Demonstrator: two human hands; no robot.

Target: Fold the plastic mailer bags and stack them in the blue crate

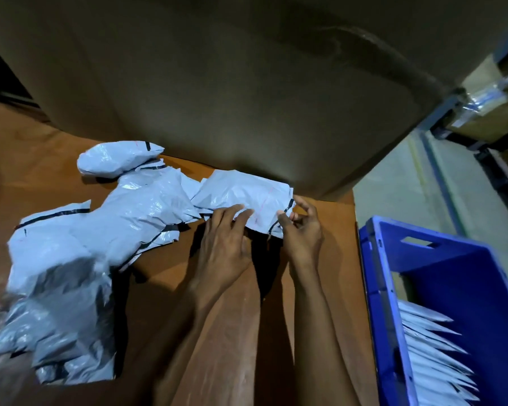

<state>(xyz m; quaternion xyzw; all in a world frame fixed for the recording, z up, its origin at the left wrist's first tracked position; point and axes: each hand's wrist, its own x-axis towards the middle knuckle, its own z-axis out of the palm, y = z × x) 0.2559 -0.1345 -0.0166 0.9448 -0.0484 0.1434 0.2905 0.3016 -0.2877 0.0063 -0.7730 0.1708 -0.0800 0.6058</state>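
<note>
A grey plastic mailer bag [247,191] lies on the brown table [329,230] in front of me. My right hand [301,230] pinches its right edge between thumb and fingers. My left hand [223,241] lies on the bag's near edge with the fingers stretched out flat. A loose heap of unfolded grey mailer bags [79,259] spreads over the left of the table. The blue crate [393,259] stands to the right of the table, and several folded white bags [434,356] are stacked inside it.
A very large cardboard box [232,83] stands on the table right behind the bag and fills the upper view. To the far right there is a grey floor [393,194] and dark metal shelving [499,159] with boxes.
</note>
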